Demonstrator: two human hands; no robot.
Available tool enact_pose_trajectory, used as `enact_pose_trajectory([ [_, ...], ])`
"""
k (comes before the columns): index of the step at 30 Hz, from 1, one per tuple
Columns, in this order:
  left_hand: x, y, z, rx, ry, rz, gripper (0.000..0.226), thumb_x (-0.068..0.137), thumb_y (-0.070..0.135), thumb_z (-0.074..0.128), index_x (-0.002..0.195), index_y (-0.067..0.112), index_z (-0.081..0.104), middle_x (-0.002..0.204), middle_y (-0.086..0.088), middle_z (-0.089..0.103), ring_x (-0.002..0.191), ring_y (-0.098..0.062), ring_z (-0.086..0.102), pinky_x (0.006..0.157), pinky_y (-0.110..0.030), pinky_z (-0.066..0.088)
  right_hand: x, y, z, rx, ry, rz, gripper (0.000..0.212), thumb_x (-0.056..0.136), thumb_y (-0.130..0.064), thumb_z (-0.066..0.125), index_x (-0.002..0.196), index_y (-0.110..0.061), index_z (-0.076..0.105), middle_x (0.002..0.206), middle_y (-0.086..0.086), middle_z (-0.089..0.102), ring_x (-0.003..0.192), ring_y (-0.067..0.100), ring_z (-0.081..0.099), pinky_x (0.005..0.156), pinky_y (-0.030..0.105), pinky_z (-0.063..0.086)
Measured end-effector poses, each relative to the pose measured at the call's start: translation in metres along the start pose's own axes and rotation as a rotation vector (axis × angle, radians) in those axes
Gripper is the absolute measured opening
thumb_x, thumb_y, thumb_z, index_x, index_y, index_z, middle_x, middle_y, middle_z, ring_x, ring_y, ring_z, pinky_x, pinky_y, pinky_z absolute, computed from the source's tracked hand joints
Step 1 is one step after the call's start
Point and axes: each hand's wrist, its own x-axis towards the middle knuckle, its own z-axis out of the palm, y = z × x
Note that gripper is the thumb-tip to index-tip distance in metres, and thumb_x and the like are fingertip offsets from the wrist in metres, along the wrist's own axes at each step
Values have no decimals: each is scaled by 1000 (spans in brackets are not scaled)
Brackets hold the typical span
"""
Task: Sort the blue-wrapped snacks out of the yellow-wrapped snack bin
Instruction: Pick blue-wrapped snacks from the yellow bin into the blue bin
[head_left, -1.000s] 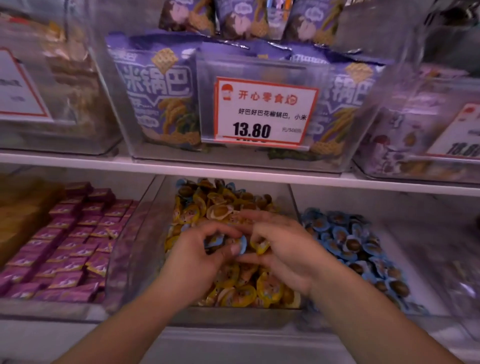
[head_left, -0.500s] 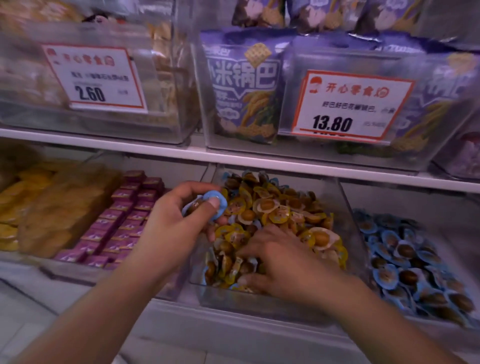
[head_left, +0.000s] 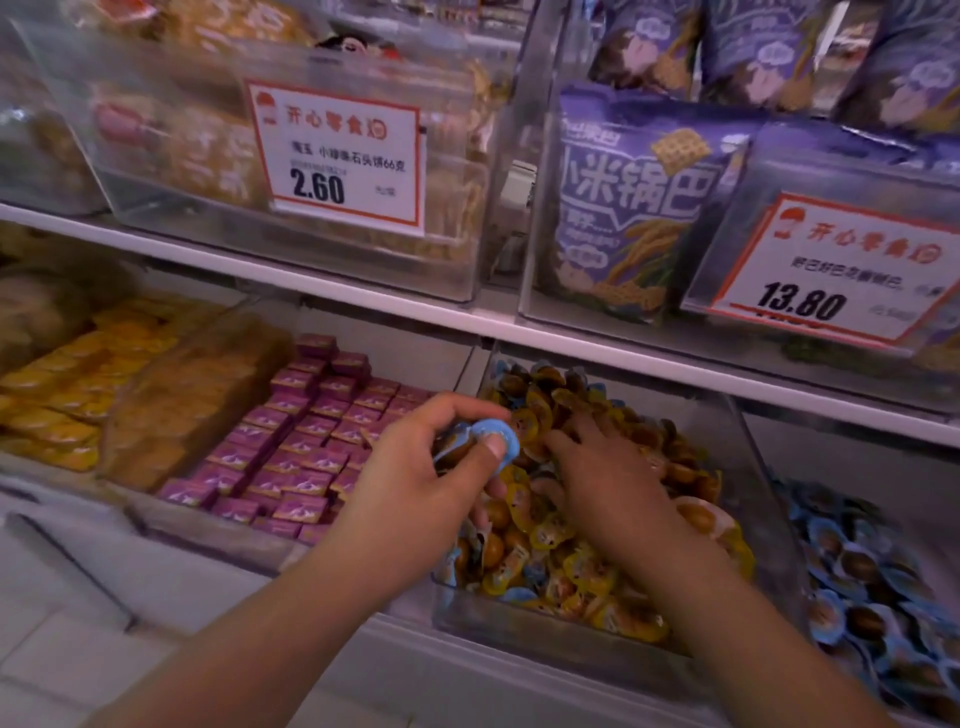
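- Head view: the left hand (head_left: 415, 483) is curled round a small bunch of blue-wrapped snacks (head_left: 491, 435), thumb pressed on the top one, held just above the left edge of the clear bin (head_left: 743, 431).
- The right hand (head_left: 608, 478) lies palm down in that bin, fingers spread and resting on the yellow-wrapped snacks (head_left: 582, 571); it grips nothing that I can see. The 2 hands are close together but not touching.
- A few blue wrappers show among the yellow ones near the bin's front.
- The next bin to the right holds a heap of blue snack packs (head_left: 862, 566).
- To the left lie purple packets (head_left: 291, 447).
- On the shelf above hang price cards reading 2.60 (head_left: 332, 156) and 13.80 (head_left: 826, 270).
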Motion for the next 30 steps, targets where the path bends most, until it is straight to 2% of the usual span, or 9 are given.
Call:
enact_pose_trajectory([
  [3,-2,-1,0,26,-21,2,12,89,37,63,100,40,66,74,-4,71,54,-21,65,51,-29,53,-4,-1,10,-78,-18,-72,65,88,-48,56,147,-29,36,133,1,48,123,25,38,93,39,40],
  [6,-4,1,2,54,-26,7,11,89,38,61,99,42,65,70,-2,70,50,-17,63,50,-28,52,-8,7,9,-69,-76,-116,75,87,-49,59,151,-33,24,133,-4,47,120,22,38,95,36,37],
  [8,-4,3,3,59,-24,7,11,91,34,61,98,42,64,69,-1,70,50,-16,63,50,-30,53,-10,9,5,-99,-122,-153,76,82,-52,64,148,-34,30,129,-2,46,118,23,38,93,37,39],
  [11,-5,7,3,100,-25,4,16,96,26,61,99,42,64,70,0,70,52,-15,64,51,-30,55,-13,4,4,-104,-107,-200,59,85,-43,63,140,-31,44,120,0,49,111,21,37,85,35,43],
  [16,-9,11,8,169,-15,16,19,96,22,62,101,40,64,73,1,69,56,-16,66,53,-36,57,-11,4,7,-82,-85,-173,66,88,-41,61,148,-36,34,119,0,49,113,23,38,82,36,42],
  [18,-10,12,9,170,-9,17,20,96,21,62,101,40,65,73,-1,69,56,-16,66,52,-36,56,-10,5,9,-61,-66,-187,63,88,-41,63,145,-35,38,120,-1,49,116,22,38,82,36,42],
  [23,-8,12,10,156,11,3,21,95,19,63,99,39,66,73,-1,69,55,-16,66,50,-29,56,-7,13,5,308,-20,-68,30,85,-45,68,113,-37,62,113,-14,53,105,11,45,80,32,43],
  [26,-7,12,11,145,29,2,21,95,19,63,97,41,65,72,-1,69,54,-15,66,52,-23,54,-6,14,1,566,30,35,19,89,-41,67,107,-34,66,105,-15,61,98,4,54,81,24,46],
  [30,-5,13,19,161,78,45,18,96,21,62,101,38,64,76,0,69,62,-14,68,58,-30,57,-9,13,-19,926,189,227,8,94,-30,64,96,-37,64,94,-18,67,87,-13,61,71,8,44],
])
